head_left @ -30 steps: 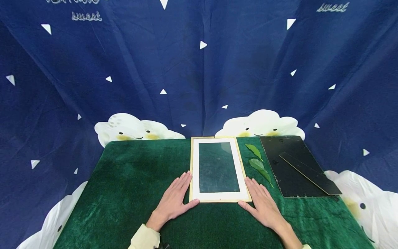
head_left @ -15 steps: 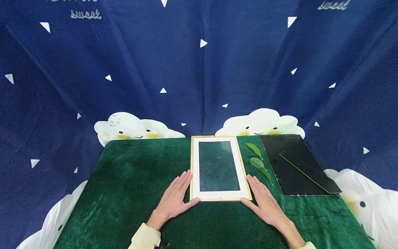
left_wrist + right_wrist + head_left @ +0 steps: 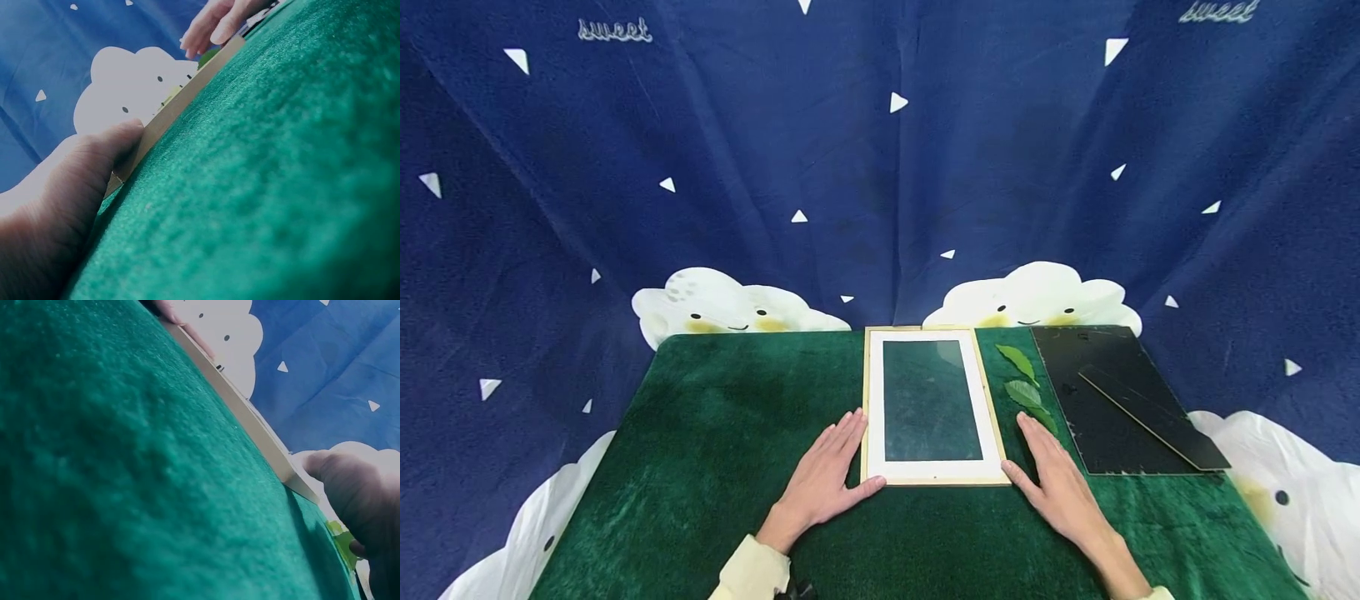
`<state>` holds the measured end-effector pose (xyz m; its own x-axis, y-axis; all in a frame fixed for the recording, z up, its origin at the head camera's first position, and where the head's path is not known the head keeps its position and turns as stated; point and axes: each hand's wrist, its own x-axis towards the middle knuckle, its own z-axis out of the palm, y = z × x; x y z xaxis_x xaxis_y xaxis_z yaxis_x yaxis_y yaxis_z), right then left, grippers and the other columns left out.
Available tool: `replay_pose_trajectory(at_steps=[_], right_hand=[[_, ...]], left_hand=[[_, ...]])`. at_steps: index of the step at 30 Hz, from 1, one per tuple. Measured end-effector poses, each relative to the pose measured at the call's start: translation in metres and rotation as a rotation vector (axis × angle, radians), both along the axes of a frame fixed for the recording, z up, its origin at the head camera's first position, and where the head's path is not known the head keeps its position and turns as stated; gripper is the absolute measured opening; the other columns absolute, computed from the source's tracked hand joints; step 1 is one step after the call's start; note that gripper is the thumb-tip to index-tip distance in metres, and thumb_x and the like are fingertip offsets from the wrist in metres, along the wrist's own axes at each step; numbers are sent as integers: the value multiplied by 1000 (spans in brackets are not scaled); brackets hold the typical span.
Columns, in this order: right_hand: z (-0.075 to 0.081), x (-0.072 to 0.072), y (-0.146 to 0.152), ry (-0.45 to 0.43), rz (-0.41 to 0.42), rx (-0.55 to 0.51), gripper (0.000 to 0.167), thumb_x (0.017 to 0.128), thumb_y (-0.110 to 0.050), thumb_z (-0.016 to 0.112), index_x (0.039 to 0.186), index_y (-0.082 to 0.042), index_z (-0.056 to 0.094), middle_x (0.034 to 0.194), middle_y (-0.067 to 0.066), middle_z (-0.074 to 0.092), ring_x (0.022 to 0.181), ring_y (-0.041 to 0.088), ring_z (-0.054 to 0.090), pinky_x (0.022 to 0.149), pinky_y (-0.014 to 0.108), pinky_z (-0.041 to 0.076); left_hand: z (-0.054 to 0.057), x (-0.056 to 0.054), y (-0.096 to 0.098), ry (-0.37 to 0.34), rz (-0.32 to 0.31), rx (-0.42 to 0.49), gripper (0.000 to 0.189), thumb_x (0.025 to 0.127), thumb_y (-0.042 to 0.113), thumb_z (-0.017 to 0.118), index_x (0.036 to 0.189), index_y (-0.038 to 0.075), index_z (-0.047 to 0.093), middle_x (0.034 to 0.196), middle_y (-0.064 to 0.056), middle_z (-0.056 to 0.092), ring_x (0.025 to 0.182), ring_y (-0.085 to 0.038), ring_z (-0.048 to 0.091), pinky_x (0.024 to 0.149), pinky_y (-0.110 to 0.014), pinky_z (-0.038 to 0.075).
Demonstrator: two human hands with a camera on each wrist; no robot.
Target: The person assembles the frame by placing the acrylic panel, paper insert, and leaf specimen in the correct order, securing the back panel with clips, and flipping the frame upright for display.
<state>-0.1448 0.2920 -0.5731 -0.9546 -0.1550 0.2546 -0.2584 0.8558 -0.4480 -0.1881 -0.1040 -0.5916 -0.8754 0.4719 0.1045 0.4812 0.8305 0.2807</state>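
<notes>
A light-wood picture frame (image 3: 936, 481) with a white mat and dark pane lies flat on the green cloth in the head view. My left hand (image 3: 823, 477) rests along its left side with fingers straight, its thumb on the near left corner. In the left wrist view that thumb touches the wooden frame (image 3: 178, 103). My right hand (image 3: 1062, 487) is flat with straight fingers just right of the frame, its thumb tip by the near right corner. Its fingertips are by the green leaves (image 3: 1024, 393). In the right wrist view the thumb is close to the frame (image 3: 262, 440); contact is unclear.
A black backing board (image 3: 1097, 358) with a hinged stand (image 3: 1150, 417) lies to the right of the leaves. Green velvety cloth (image 3: 737, 400) covers the table. Behind hangs a blue curtain (image 3: 835, 150) printed with clouds and white triangles.
My right hand has moved off the frame's right edge, outward to the right toward the leaves. The left hand stays at the frame, which looks unmoved. The head view has shifted slightly.
</notes>
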Motion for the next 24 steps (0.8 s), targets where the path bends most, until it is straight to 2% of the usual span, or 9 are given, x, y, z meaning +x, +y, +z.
replay_pose_trajectory(at_steps=[5, 11, 17, 24], right_hand=[[1, 1, 5, 54, -33, 57, 76, 101, -39, 69, 160, -3, 38, 160, 23, 44, 144, 47, 42, 109, 68, 36], [2, 0, 14, 85, -76, 99, 74, 99, -33, 72, 157, 0, 41, 156, 25, 47, 142, 48, 44, 108, 68, 37], [4, -1, 25, 85, -114, 129, 74, 98, -29, 73, 156, 4, 40, 155, 29, 47, 142, 49, 43, 110, 67, 35], [4, -4, 36, 72, -141, 148, 78, 98, -30, 72, 158, 6, 36, 155, 33, 44, 142, 52, 41, 109, 68, 33]], left_hand=[[-1, -1, 0, -2, -2, -2, 105, 93, 87, 32, 169, 17, 12, 175, 6, 10, 161, -11, 6, 129, -40, 16], [-1, -1, -1, -5, -4, -5, 105, 93, 86, 33, 169, 17, 13, 175, 6, 10, 161, -9, 5, 130, -39, 16], [1, 0, -1, -20, -8, 5, 106, 93, 87, 33, 169, 17, 12, 175, 5, 10, 161, -10, 5, 130, -40, 16], [1, 0, -1, -6, -13, 18, 105, 94, 86, 33, 169, 16, 14, 175, 4, 12, 161, -12, 8, 129, -40, 17]])
